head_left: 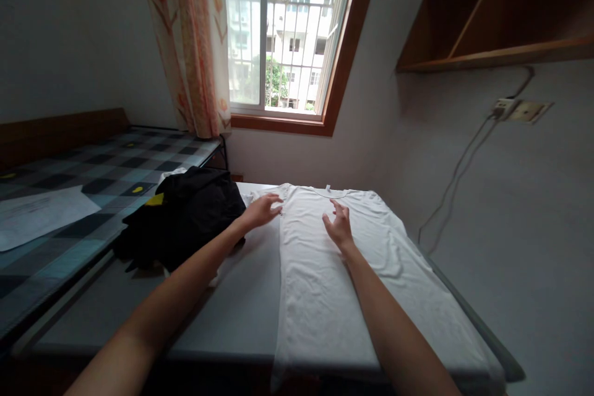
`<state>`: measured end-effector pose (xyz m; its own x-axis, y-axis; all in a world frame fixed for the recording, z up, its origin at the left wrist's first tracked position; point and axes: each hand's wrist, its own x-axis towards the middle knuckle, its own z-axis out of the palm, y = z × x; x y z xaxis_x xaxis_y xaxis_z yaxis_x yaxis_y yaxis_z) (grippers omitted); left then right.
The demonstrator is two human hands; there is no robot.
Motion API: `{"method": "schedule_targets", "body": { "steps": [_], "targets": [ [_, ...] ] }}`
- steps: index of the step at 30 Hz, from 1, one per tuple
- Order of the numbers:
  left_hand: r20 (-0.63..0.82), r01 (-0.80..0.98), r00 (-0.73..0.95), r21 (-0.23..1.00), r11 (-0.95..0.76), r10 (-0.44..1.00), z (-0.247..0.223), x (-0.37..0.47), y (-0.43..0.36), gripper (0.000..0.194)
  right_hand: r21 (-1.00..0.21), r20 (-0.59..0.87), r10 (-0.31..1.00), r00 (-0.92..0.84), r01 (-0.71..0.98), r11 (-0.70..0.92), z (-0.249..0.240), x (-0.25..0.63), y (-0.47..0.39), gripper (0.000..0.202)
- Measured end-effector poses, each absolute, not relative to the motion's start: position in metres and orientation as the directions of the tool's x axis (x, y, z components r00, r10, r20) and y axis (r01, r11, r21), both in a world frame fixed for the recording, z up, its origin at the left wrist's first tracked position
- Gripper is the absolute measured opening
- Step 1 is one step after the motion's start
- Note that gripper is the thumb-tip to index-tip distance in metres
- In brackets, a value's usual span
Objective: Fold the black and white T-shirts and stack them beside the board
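A white T-shirt (320,284) lies spread over the right part of the table (241,315), its collar toward the window and its lower edge at the near side. My left hand (263,210) is beside the shirt's left shoulder, fingers apart and holding nothing. Over the upper middle of the shirt, below the collar, is my right hand (340,223), also with fingers apart and nothing in it. Whether either hand touches the cloth cannot be told. Left of my left hand sits a heap of black clothes (185,216), partly behind my left forearm.
At the left is a bed with a checked mattress (60,167) and a paper sheet (41,216). A curtain (195,43) hangs by the barred window (292,43). A wooden shelf (501,52) and a socket (524,111) with a cable are on the right wall.
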<state>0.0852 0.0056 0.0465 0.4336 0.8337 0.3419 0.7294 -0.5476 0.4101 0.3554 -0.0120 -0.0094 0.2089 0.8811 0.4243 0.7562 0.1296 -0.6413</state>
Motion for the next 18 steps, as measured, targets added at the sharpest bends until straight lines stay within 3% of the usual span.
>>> {"method": "schedule_targets", "body": {
  "steps": [4,10,13,18],
  "targets": [
    [0.536,0.91,0.072,0.31,-0.275,0.841,0.085,0.034,0.015,0.028,-0.713,0.406,0.872,0.273,0.691,0.116,-0.009,0.362,-0.011,0.055],
    [0.546,0.955,-0.217,0.291,0.059,0.809,0.093,-0.02,0.017,0.024,-0.744,0.386,0.88,0.279,0.658,0.118,-0.01,0.356,-0.014,0.049],
    [0.541,0.939,-0.282,0.325,0.112,0.792,0.092,-0.028,0.018,0.015,-0.723,0.389,0.884,0.259,0.681,0.119,-0.009,0.355,-0.016,0.049],
    [0.633,0.951,-0.213,0.308,0.011,0.744,0.113,-0.021,0.008,0.018,-0.661,0.468,0.858,0.211,0.728,0.181,-0.002,0.351,-0.02,0.042]
  ]
}}
